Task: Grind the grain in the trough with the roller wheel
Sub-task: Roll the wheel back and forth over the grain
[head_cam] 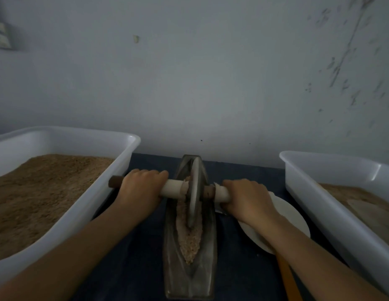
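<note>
Trough [190, 276] lay on the dark-covered table [141, 268], long axis running from the near edge straight to the far edge by the wall, midway between the two hands. Wheel [194, 192] stood upright on edge in the groove, in the far half of the trough, its plane in line with that axis. Axle [171, 189] crossed the trough at right angles, left to right, parallel to the table's near edge. Left hand [141, 190] wrapped the left handle, fingers curled over the top and clamped on it; right hand [246, 197] did the same on the right handle. Both sat just beside the trough walls, about equally near the wheel, so neither led. Grain [190, 242] lay in the groove mostly on the near side of the wheel, tapering to a point toward the near end; some was also packed against the wheel's left face. Judged: next stroke would be a pull toward the near edge, along the trough axis, both hands moving together to keep the axle square; a skewed pull might ride the wheel up a wall. Left tub [115, 181] and right tub [302, 187] flanked the trough; plate [293, 222] lay under the right wrist.
</note>
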Action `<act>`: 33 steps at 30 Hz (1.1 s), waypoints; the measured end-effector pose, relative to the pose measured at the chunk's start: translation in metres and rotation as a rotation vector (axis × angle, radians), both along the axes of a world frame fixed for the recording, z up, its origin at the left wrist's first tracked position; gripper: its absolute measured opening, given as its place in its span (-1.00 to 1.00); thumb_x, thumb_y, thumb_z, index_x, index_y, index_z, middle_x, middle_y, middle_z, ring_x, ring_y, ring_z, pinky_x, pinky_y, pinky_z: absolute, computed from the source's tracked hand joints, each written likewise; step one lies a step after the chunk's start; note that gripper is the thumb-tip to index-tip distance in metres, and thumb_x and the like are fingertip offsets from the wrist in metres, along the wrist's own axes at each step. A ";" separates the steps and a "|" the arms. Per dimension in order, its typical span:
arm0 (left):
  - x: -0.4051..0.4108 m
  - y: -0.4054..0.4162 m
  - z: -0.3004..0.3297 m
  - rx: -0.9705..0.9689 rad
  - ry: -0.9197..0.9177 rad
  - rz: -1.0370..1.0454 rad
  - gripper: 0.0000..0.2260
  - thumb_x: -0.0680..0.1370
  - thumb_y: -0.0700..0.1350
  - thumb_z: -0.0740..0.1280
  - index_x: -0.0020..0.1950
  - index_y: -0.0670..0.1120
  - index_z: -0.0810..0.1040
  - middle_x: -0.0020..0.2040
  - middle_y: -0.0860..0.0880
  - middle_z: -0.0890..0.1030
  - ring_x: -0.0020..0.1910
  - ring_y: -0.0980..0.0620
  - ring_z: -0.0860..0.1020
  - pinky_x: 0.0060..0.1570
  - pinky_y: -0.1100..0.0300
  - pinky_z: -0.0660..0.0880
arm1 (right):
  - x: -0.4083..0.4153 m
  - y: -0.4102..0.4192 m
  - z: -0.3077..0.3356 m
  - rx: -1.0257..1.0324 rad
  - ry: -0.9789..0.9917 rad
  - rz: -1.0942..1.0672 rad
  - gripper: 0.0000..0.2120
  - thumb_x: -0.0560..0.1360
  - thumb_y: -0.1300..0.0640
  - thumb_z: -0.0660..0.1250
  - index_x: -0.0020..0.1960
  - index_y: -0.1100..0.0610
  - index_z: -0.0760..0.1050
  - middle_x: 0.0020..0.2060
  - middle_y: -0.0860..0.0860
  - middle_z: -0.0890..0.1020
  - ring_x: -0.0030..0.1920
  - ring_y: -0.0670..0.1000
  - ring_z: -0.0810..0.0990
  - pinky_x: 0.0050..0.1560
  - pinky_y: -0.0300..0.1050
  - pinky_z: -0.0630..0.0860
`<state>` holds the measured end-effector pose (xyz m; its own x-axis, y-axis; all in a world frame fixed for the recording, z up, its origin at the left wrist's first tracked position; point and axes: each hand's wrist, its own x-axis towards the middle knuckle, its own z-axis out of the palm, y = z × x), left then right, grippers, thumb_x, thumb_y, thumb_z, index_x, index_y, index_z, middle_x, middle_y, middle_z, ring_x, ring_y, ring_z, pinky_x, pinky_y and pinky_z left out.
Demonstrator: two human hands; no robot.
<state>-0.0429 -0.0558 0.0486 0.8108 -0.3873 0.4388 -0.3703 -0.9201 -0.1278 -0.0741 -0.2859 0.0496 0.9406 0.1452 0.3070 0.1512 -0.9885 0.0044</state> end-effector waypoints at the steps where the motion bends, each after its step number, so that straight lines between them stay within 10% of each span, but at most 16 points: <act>1: 0.008 -0.001 0.000 -0.002 -0.005 0.006 -0.82 0.51 0.01 0.29 0.07 0.04 0.38 0.06 0.08 0.55 0.02 0.09 0.53 0.03 0.24 0.36 | 0.008 0.000 0.001 0.005 -0.002 -0.010 -0.89 0.43 -0.06 0.30 -0.15 -0.07 0.38 -0.15 -0.05 0.58 -0.12 0.05 0.55 -0.26 -0.11 0.26; 27: -0.058 0.015 0.007 -0.054 0.055 -0.087 -0.74 0.47 0.09 0.34 0.11 0.14 0.39 0.03 0.17 0.52 0.06 0.16 0.50 0.01 0.27 0.29 | -0.051 -0.003 0.000 -0.013 0.035 0.071 -0.65 0.46 -0.08 0.26 -0.34 -0.13 0.11 -0.38 -0.16 0.30 -0.29 -0.15 0.35 -0.38 -0.31 0.13; 33: -0.019 0.007 -0.002 0.011 -0.013 -0.027 -0.78 0.50 0.06 0.29 0.09 0.09 0.35 0.06 0.14 0.52 0.05 0.14 0.50 0.02 0.28 0.31 | -0.017 -0.004 -0.003 -0.003 -0.016 0.020 -0.86 0.45 -0.10 0.26 -0.15 -0.07 0.35 -0.17 -0.10 0.56 -0.13 0.01 0.55 -0.27 -0.11 0.29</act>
<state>-0.0622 -0.0486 0.0463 0.7943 -0.4135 0.4451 -0.3929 -0.9084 -0.1428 -0.0914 -0.2897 0.0469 0.9324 0.1647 0.3218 0.1707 -0.9853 0.0097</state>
